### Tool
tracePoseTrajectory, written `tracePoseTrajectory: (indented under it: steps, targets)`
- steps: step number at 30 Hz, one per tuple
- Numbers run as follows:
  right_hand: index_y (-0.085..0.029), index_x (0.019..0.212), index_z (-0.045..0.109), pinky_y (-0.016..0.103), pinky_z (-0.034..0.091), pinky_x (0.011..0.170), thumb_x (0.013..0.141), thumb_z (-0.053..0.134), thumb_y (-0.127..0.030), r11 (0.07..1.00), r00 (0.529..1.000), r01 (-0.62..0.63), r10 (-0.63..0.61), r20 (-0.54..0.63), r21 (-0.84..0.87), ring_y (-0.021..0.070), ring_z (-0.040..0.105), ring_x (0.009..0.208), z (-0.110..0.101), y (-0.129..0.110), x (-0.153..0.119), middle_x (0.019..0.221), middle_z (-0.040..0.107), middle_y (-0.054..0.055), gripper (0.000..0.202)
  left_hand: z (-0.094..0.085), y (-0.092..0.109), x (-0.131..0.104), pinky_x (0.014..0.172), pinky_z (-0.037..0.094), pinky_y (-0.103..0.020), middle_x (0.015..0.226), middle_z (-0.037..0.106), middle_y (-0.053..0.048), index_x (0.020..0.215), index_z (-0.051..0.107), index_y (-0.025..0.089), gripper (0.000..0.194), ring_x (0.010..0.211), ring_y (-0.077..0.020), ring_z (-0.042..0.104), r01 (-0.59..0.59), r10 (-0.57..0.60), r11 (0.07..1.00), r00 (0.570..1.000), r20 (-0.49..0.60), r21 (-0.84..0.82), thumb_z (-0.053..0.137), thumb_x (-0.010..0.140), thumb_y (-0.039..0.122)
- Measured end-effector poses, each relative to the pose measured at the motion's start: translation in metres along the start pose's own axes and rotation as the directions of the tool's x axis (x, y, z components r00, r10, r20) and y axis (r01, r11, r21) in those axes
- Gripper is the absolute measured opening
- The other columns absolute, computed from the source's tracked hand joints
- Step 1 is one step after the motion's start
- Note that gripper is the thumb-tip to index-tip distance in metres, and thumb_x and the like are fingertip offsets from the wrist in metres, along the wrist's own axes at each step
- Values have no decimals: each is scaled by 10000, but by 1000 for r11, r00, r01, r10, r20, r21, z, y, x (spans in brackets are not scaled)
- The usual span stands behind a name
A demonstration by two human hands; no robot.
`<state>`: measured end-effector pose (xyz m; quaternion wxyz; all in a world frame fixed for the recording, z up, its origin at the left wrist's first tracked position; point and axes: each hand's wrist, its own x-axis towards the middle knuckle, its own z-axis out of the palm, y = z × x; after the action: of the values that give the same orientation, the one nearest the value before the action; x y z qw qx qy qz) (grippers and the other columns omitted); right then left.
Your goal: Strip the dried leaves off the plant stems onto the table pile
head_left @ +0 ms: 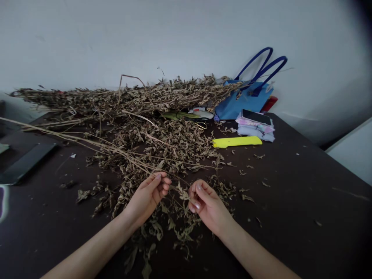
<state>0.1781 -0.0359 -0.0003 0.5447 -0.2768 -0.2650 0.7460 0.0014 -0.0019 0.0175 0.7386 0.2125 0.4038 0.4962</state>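
My left hand (149, 195) and my right hand (205, 203) hover close together over a dark table (305, 201), both pinching the same thin dried stem (178, 188) that carries a few withered leaves. The stem's long end runs off to the far left with other bare stalks (72, 137). Under and around my hands lies a loose heap of stripped dry leaves (162, 151). A large bundle of dried leafy branches (130, 97) stretches across the back of the table.
A blue bag with dark blue handles (247, 100) stands at the back right by the wall. In front of it sit a phone on folded cloth (255, 126), a yellow strip (236, 142) and scissors (201, 124). A dark flat tablet (26, 162) lies at left.
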Motion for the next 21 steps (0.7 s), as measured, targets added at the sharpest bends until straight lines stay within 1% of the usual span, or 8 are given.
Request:
tracePoseTrajectory:
  steps: [2,6,11,16,21]
  targets:
    - [-192,715,565,191,362,478,841,583,-311,1000,1000,-8,8,-12,-5,45,321,475,0,2,0,614,460,-50,175,0,-2,-1,568,485,-166,759,635,-62,920,607,85,113,618,-85,577,1,-1,1000,1000,9,12,514,861,111]
    - [-188,709,570,179,356,481,831,599,-321,998,999,15,-17,-39,-54,46,291,473,3,5,-1,559,400,-62,183,0,-5,-3,568,483,-171,767,629,-59,925,602,88,113,621,-84,570,17,-18,999,999,30,40,513,866,125]
    - [-187,697,556,186,372,507,822,606,-352,993,999,-5,-2,-53,-118,58,340,505,4,6,-4,550,375,-60,213,1,-7,-3,566,482,-175,760,623,-55,925,598,92,121,618,-83,566,25,-28,998,998,49,64,495,881,136]
    - [-188,681,522,182,332,458,836,582,-371,988,998,-5,-4,-61,-152,55,272,465,3,7,-3,529,319,-72,247,1,-10,-4,556,478,-175,750,628,-53,911,604,98,106,610,-82,565,36,-39,997,998,55,66,513,871,135]
    - [-196,707,523,170,280,401,832,580,-384,984,995,-53,37,-94,-171,54,235,431,0,7,-2,501,255,-84,234,3,-13,-6,563,482,-184,750,633,-57,907,608,102,101,607,-86,564,54,-59,996,996,73,68,531,863,149]
